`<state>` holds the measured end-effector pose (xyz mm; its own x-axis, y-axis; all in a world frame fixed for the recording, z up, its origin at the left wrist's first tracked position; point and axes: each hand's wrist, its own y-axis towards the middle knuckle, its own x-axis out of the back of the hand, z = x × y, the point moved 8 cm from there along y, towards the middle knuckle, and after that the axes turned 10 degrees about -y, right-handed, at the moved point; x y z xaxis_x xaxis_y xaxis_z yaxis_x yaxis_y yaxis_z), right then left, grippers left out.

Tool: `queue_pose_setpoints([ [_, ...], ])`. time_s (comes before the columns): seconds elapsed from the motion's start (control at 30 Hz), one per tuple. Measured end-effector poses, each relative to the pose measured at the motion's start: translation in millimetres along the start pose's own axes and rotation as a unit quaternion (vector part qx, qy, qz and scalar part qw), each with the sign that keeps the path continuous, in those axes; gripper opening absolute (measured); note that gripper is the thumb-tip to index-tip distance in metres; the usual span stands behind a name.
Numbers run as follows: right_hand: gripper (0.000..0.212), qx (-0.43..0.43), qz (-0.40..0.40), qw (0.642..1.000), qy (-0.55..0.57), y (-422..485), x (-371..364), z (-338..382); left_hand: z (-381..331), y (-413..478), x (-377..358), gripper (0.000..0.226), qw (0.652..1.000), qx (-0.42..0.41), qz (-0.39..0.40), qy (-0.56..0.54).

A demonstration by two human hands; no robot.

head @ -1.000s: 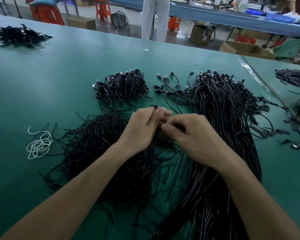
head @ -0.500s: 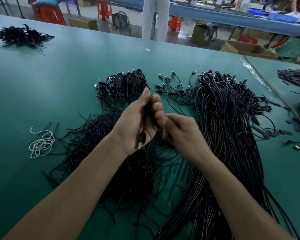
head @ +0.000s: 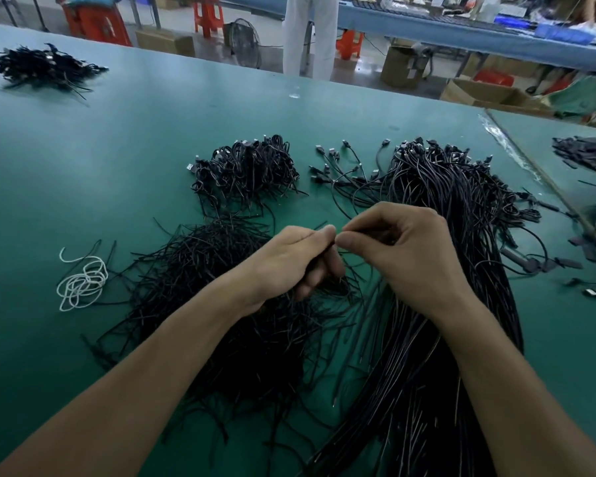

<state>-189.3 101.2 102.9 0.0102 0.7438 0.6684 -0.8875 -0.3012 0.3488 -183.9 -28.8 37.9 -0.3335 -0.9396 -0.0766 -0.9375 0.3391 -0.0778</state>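
Note:
Both hands meet above the middle of a green table (head: 117,149). My left hand (head: 296,259) grips a small folded black cable, its fingers curled round it. My right hand (head: 403,249) pinches a thin black tie at the left hand's fingertips. Under the left forearm lies a loose heap of short black ties (head: 221,297). A long bundle of black cables (head: 461,270) with plugs at its far end runs under the right hand. Beyond the hands sits a pile of coiled, tied black cables (head: 248,166).
A coil of white cord (head: 81,282) lies at the left. Another black cable pile (head: 38,65) sits at the far left corner. More dark parts (head: 585,156) lie on the adjoining table at right. A person's legs (head: 308,32), boxes and red stools stand beyond the table's far edge.
My left hand, raised with its palm turned up half a second ago, has turned back down and lowered. My right hand has come up level so the fingertips meet.

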Motion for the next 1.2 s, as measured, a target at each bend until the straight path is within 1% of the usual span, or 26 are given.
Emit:
queue_pose_setpoints([
  [0.07, 0.008, -0.009, 0.052, 0.995, 0.085, 1.4, -10.5, -1.1, 3.6, -5.2, -6.0, 0.055, 0.995, 0.044, 0.060, -0.063],
  [0.13, 0.009, -0.010, 0.107, 0.977, 0.182, 0.2, -19.4, 0.4, 5.1, -9.8, -12.2, 0.052, 0.982, 0.081, 0.114, -0.124],
  [0.17, 0.010, -0.015, 0.125, 0.970, 0.205, -0.9, -21.2, 0.0, 5.1, -11.3, -14.8, 0.051, 0.978, 0.087, 0.130, -0.138],
  [0.2, 0.012, -0.020, 0.133, 0.970, 0.205, -1.4, -21.4, -1.2, 5.3, -11.6, -16.3, 0.050, 0.976, 0.087, 0.137, -0.145],
  [0.27, 0.015, -0.024, 0.117, 0.982, 0.146, -0.3, -19.0, -4.4, 7.9, -8.8, -14.9, 0.049, 0.980, 0.077, 0.113, -0.146],
  [0.37, 0.011, -0.008, 0.070, 0.997, 0.035, 2.1, -14.7, -3.9, 10.6, -4.9, -7.3, 0.051, 0.996, 0.034, 0.022, -0.084],
  [0.43, 0.010, 0.009, 0.054, 0.999, -0.001, 1.3, -14.7, 0.0, 11.6, -3.2, -2.9, 0.052, 0.999, 0.002, -0.029, -0.028],
  [0.47, 0.010, 0.016, 0.049, 0.999, -0.011, 0.5, -15.4, 1.8, 12.8, -2.4, -0.3, 0.050, 0.999, -0.001, -0.047, -0.025],
  [0.5, 0.010, 0.022, 0.046, 0.999, -0.018, 0.0, -16.3, 3.1, 15.2, -1.4, 2.0, 0.045, 0.997, 0.009, -0.058, -0.048],
  [0.57, 0.009, 0.033, 0.047, 0.998, -0.021, 0.6, -19.0, 6.6, 20.6, 0.2, -0.1, 0.034, 0.984, 0.049, -0.041, -0.166],
  [0.6, 0.008, 0.038, 0.049, 0.998, -0.019, 1.2, -20.9, 8.6, 21.2, -0.5, -4.4, 0.032, 0.973, 0.071, -0.011, -0.217],
  [0.63, 0.008, 0.043, 0.047, 0.998, -0.017, 2.3, -22.6, 10.3, 22.4, -1.2, -9.5, 0.036, 0.966, 0.093, 0.026, -0.240],
  [0.67, 0.008, 0.050, 0.041, 0.998, -0.018, 3.7, -23.6, 12.2, 24.9, -2.3, -14.5, 0.046, 0.962, 0.116, 0.057, -0.239],
  [0.7, 0.008, 0.059, 0.035, 0.997, -0.025, 5.1, -24.6, 13.2, 29.7, -2.9, -16.7, 0.058, 0.963, 0.136, 0.065, -0.223],
  [0.77, 0.007, 0.066, 0.030, 0.997, -0.034, 7.6, -27.2, 11.9, 38.7, -1.4, -13.3, 0.075, 0.969, 0.158, 0.036, -0.188],
  [0.8, 0.006, 0.058, 0.033, 0.997, -0.025, 8.7, -28.3, 7.3, 41.9, 0.7, -8.8, 0.076, 0.972, 0.155, 0.008, -0.178],
  [0.83, 0.005, 0.039, 0.044, 0.998, -0.011, 9.5, -29.4, 0.2, 44.8, 2.8, -2.5, 0.074, 0.973, 0.146, -0.024, -0.177],
  [0.87, 0.009, 0.010, 0.062, 0.998, -0.001, 9.3, -30.8, -10.6, 47.5, 4.7, 5.3, 0.070, 0.971, 0.137, -0.058, -0.189],
  [0.9, 0.019, -0.019, 0.089, 0.996, -0.004, 7.5, -34.0, -23.4, 50.1, 6.1, 14.2, 0.067, 0.966, 0.126, -0.089, -0.208],
  [0.93, 0.027, -0.045, 0.126, 0.991, -0.027, 3.9, -39.4, -37.2, 51.4, 6.9, 22.7, 0.065, 0.961, 0.112, -0.116, -0.225],
  [0.97, 0.025, -0.056, 0.171, 0.980, -0.084, -0.9, -46.8, -50.8, 51.6, 7.2, 29.6, 0.064, 0.957, 0.095, -0.136, -0.237],
  [1.0, 0.017, -0.051, 0.217, 0.961, -0.161, -7.1, -55.2, -62.2, 51.2, 7.4, 34.2, 0.063, 0.953, 0.081, -0.150, -0.249],
  [1.03, 0.013, -0.036, 0.261, 0.935, -0.237, -14.2, -63.7, -70.2, 50.9, 7.2, 37.0, 0.062, 0.950, 0.071, -0.160, -0.259],
  [1.07, 0.017, -0.019, 0.290, 0.912, -0.288, -20.4, -71.4, -76.1, 50.7, 7.0, 38.1, 0.061, 0.947, 0.065, -0.167, -0.268],
  [1.13, 0.018, 0.002, 0.306, 0.898, -0.316, -26.2, -81.6, -79.0, 48.5, 6.2, 37.5, 0.060, 0.943, 0.051, -0.173, -0.279],
  [1.2, 0.011, 0.026, 0.293, 0.900, -0.321, -25.6, -84.0, -73.9, 46.2, 7.2, 36.9, 0.060, 0.940, 0.037, -0.177, -0.288],
])
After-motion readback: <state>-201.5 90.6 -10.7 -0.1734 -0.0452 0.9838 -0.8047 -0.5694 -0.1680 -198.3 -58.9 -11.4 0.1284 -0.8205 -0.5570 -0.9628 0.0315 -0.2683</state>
